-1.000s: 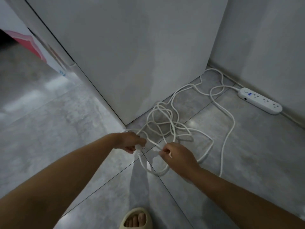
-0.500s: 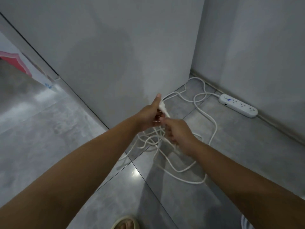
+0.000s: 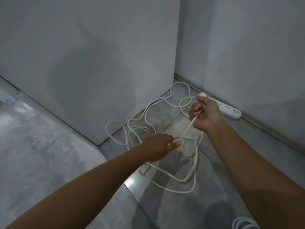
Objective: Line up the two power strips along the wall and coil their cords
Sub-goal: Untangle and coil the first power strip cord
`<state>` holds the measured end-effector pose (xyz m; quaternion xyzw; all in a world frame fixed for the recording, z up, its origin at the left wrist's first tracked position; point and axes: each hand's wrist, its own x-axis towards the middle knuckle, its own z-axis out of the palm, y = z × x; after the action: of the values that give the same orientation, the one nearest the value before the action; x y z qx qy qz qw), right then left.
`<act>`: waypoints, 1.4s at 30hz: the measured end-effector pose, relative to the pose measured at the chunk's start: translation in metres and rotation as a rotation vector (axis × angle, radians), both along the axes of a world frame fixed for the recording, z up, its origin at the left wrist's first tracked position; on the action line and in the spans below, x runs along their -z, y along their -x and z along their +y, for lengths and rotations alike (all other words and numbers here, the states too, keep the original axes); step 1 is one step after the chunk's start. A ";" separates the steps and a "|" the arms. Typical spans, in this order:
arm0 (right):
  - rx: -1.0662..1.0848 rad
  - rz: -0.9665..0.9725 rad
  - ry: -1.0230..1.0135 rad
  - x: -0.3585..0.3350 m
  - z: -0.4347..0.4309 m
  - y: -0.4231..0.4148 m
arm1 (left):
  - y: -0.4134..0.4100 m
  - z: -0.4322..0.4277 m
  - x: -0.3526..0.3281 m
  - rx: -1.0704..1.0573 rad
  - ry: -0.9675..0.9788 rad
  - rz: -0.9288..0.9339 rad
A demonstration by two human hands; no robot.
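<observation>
Nearest, at the bottom right edge, a few white loops (image 3: 244, 224) lie on the floor (image 3: 231, 162); they may be the other strip's cord already gathered, though too little shows to be sure. Ahead, the cord (image 3: 188, 128) sprawls in loose, crossing bights over the tiles, not yet coiled. The left hand (image 3: 160, 146) reaches low into that tangle with its fingers nearly straight and their tips at the cord; whether they pinch it or only touch it I cannot tell. It looks placed there to feed out the next length. Farther on, the right hand (image 3: 204, 113) is raised and clenched round the cord just below the plug (image 3: 202, 94), which pokes out above the fist, so the stretch between the hands runs taut, probably to start a coil from the plug end. Beyond, the strip (image 3: 230, 111) lies flat along the foot of the wall (image 3: 264, 63), partly hidden by the right hand, with the cord trailing toward the panel (image 3: 99, 63).
</observation>
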<state>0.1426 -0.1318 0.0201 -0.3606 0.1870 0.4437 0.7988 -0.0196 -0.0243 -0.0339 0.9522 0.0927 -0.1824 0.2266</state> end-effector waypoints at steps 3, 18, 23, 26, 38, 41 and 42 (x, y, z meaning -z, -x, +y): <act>0.042 0.011 -0.162 -0.007 -0.021 -0.023 | 0.009 0.015 0.015 0.089 -0.181 0.117; -0.482 -0.119 -0.067 -0.047 -0.099 -0.030 | -0.024 0.002 -0.035 0.145 -0.239 0.334; -0.573 -0.196 0.189 -0.025 -0.091 -0.010 | -0.061 -0.004 -0.058 -0.042 -0.107 0.244; -0.556 -0.312 0.351 -0.008 -0.084 0.000 | -0.091 -0.013 -0.068 -0.242 0.014 0.149; -0.205 -0.224 0.346 0.043 -0.050 -0.007 | -0.128 -0.049 -0.057 -0.460 0.583 -0.020; -0.083 -0.096 0.118 0.045 -0.050 -0.023 | -0.121 -0.052 -0.048 -0.410 0.551 -0.014; -0.072 -0.088 0.066 0.045 -0.050 -0.028 | -0.119 -0.053 -0.047 -0.387 0.552 -0.020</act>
<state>0.1703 -0.1816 -0.0248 -0.4123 0.1531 0.4494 0.7776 0.0995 -0.0775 0.0132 0.8214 0.2167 -0.1451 0.5072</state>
